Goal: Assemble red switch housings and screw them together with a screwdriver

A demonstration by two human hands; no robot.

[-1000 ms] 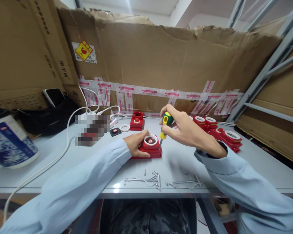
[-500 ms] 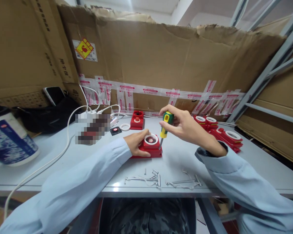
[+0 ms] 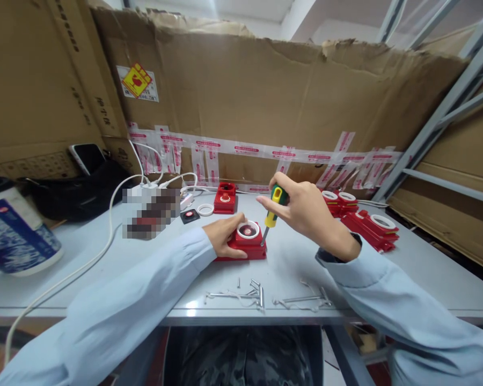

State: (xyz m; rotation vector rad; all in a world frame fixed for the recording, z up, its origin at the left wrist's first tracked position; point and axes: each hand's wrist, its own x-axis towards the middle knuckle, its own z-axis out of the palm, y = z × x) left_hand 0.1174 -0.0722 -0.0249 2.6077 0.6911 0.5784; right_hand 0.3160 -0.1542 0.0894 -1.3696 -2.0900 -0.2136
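Note:
My left hand (image 3: 226, 236) is closed around the left side of a red housing (image 3: 254, 250), pressing it onto the table. A white ring (image 3: 239, 231) circles a dark round face on top of this housing. My right hand (image 3: 306, 210) grips the yellow and green handle of a screwdriver (image 3: 271, 219). The tool leans, with its tip down at the housing's right front corner, on or close to a small screw there. In front of the housing lie loose screws (image 3: 254, 290) and thin metal rods (image 3: 306, 298) with whitish strands.
Behind stand another red housing (image 3: 225, 199), a loose white ring (image 3: 205, 209) and a black square plate (image 3: 190, 216). More red housings (image 3: 369, 229) sit at the right. A white cable (image 3: 109, 236) crosses the left side near a large tub (image 3: 16, 225). Cardboard (image 3: 241, 96) walls the back.
My right hand has turned around the screwdriver handle, its wrist shifting left and the thumb now reaching past the handle. The screwdriver tip stays at the same corner. My left hand keeps its hold.

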